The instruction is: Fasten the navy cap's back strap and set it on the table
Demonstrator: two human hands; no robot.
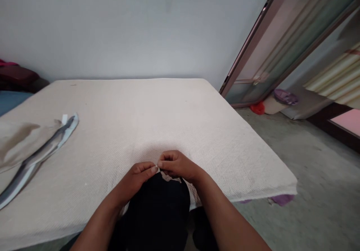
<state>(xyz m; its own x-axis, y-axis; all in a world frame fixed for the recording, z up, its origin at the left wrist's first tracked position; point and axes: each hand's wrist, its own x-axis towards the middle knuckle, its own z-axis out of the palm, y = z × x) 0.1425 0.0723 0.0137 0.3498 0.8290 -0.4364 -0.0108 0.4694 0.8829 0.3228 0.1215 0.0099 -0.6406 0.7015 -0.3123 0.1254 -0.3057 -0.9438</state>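
- Dark cloth (160, 206) at near middle, by the near edge of a pale textured cover (157, 112); top tip up at the fingertips, with a gap showing pale cover beneath. Cannot tell whether loose or worn.
- Left hand (142, 173): thumb and forefinger together, seemingly pinching that tip.
- Right hand (174, 164): fingers curled, thumb against forefinger, meeting the left at the same tip. Detail between fingertips too small to read.
- Progress, judged: close fingertip work under way, cloth not yet laid down. Amount done or left: cannot tell.
- Farther left, on the cover: beige fabric (19, 140) with a dark-and-white band (42, 151), well apart from both hands.
- Far side: pale wall (135, 33).
- Far right, on the floor: red item (257, 108) beside a purple-topped bin (284, 99).
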